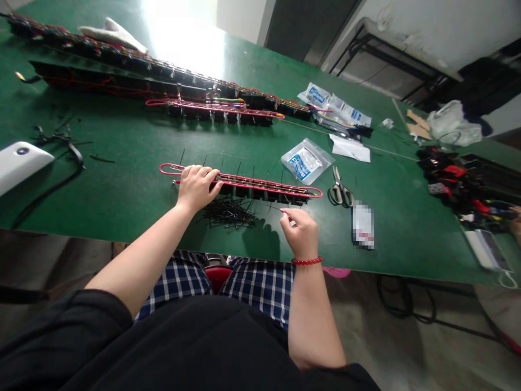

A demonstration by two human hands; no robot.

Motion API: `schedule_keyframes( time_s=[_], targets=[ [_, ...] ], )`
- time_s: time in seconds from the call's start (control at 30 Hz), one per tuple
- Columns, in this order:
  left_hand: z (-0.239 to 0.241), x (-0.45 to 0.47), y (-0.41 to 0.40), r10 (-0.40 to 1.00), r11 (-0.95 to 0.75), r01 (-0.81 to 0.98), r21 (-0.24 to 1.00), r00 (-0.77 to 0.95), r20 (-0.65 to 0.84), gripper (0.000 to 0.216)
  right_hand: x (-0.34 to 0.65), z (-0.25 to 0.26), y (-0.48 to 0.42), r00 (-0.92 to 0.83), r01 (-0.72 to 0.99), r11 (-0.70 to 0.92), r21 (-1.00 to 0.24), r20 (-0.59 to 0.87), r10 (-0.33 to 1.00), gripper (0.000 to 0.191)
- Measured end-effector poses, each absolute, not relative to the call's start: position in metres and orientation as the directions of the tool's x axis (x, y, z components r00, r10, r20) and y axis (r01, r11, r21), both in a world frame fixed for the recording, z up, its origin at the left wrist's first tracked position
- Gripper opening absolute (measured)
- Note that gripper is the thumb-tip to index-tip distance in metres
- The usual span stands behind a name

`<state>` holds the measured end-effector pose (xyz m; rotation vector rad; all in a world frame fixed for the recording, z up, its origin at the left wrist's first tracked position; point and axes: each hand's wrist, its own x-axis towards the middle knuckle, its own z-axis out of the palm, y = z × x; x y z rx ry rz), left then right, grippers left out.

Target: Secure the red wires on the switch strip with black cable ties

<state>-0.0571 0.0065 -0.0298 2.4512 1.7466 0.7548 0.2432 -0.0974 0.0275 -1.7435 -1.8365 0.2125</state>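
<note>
A long black strip (260, 190) lies on the green table before me, with a loop of red wire (313, 190) running along its top. Thin black cable ties stick up along its length. My left hand (196, 187) grips the strip near its left end, fingers over the top and thumb on the near side. In a pinch, my right hand (300, 231) holds a thin black cable tie (274, 208) by one end, just in front of the strip's right part. A pile of loose black cable ties (230, 212) lies between my hands.
Scissors (340, 190), a clear plastic packet (307, 163) and a blurred-out item (363, 225) lie to the right. Behind are more wired black strips (220, 114) and a white glove (116, 35). A white device (22, 163) stands at left; someone's hand (516, 217) shows far right.
</note>
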Motion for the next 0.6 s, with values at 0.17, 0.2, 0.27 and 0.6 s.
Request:
schedule_keyframes(
  time_s=[0.17,0.2,0.27,0.6],
  targets=[
    [-0.030,-0.057,0.007,0.907,-0.361,0.866,0.346,0.240,0.347,0.037,0.241,0.023,-0.092,0.125,0.800,0.053,-0.597,0.252,0.959,0.024],
    [-0.030,-0.057,0.007,0.908,-0.360,0.863,0.353,0.238,0.345,0.037,0.242,0.022,-0.090,0.112,0.814,0.044,-0.579,0.231,0.966,0.024],
    [-0.030,-0.056,0.007,0.910,-0.358,0.860,0.365,0.234,0.343,0.037,0.242,0.021,-0.085,0.087,0.852,0.031,-0.522,0.200,0.976,0.024],
    [-0.031,-0.056,0.007,0.904,-0.360,0.875,0.325,0.240,0.355,0.038,0.209,0.021,-0.038,0.187,0.969,-0.132,-0.209,0.268,0.945,0.027]
  ],
)
